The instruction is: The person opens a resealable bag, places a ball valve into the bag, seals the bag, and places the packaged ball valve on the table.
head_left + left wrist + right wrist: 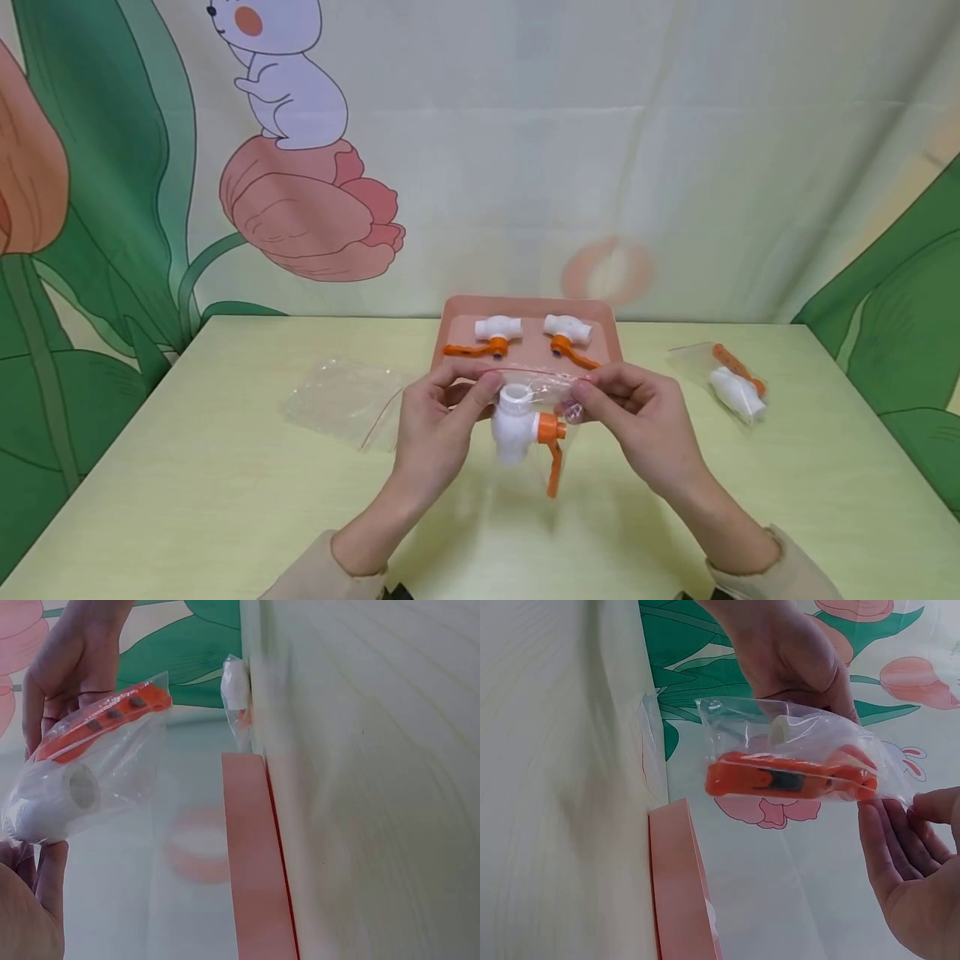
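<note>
Both hands hold a clear zip bag (551,387) up over the table's middle, its red zip line running along the top. My left hand (435,425) pinches the bag's upper left edge between thumb and fingers. At the upper right edge, my right hand (651,425) pinches the plastic the same way. Inside the bag hangs a white plastic ball valve (512,429) with an orange lever handle (554,471) pointing down. In the left wrist view the valve's round white end (56,799) and the handle (112,720) show through the plastic.
Behind the hands, a pink tray (534,333) holds two unwrapped valves (498,329) with orange handles. A flat clear bag (341,400) lies on the left of the table. Another bagged valve (738,396) lies on the right. A printed curtain (487,167) hangs behind the table.
</note>
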### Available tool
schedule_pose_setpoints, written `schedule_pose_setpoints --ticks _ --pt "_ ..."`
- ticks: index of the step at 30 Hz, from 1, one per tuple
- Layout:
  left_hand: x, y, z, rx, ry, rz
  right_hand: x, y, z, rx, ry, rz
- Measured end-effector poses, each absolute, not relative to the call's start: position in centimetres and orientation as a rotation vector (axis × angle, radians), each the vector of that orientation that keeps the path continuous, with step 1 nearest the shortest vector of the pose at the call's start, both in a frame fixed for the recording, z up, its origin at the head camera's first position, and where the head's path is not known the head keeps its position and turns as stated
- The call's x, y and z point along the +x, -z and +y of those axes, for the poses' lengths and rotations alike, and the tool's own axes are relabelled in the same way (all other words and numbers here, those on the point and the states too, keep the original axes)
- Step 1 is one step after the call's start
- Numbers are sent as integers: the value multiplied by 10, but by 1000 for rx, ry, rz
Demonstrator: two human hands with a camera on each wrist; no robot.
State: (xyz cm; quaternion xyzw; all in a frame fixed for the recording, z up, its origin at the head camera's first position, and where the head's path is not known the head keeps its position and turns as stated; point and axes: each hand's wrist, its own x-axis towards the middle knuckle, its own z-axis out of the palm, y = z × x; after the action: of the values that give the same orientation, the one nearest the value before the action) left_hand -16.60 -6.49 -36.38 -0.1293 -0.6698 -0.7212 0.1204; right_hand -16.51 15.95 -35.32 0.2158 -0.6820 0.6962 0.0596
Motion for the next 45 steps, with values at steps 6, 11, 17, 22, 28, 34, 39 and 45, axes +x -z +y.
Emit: schedule_pose_setpoints --ticks 6,11,17,22,28,34,39,45 --pt "-168 365 -64 -421 2143 -1959 -165 352 158 622 -2062 -2052" --pt "-168 365 -63 -460 2146 -2006 -162 351 158 535 -2038 -2069" --pt "-168 366 -64 -485 2037 -2090 -161 350 158 482 -2019 -2120" --pt "-165 364 -63 -464 1965 -2107 -162 353 158 595 -2059 -2079" --pt "-161 363 -62 -479 1846 -2128 -164 355 158 684 -2004 -2157" --pt "-159 365 -60 -515 1849 -2122 -163 357 155 675 -1907 -2208" --pt "-160 366 -58 -545 1936 -2110 -161 359 153 680 -1862 -2200" --pt "-160 366 -58 -611 2024 -2119 -159 359 153 706 -1820 -2201"
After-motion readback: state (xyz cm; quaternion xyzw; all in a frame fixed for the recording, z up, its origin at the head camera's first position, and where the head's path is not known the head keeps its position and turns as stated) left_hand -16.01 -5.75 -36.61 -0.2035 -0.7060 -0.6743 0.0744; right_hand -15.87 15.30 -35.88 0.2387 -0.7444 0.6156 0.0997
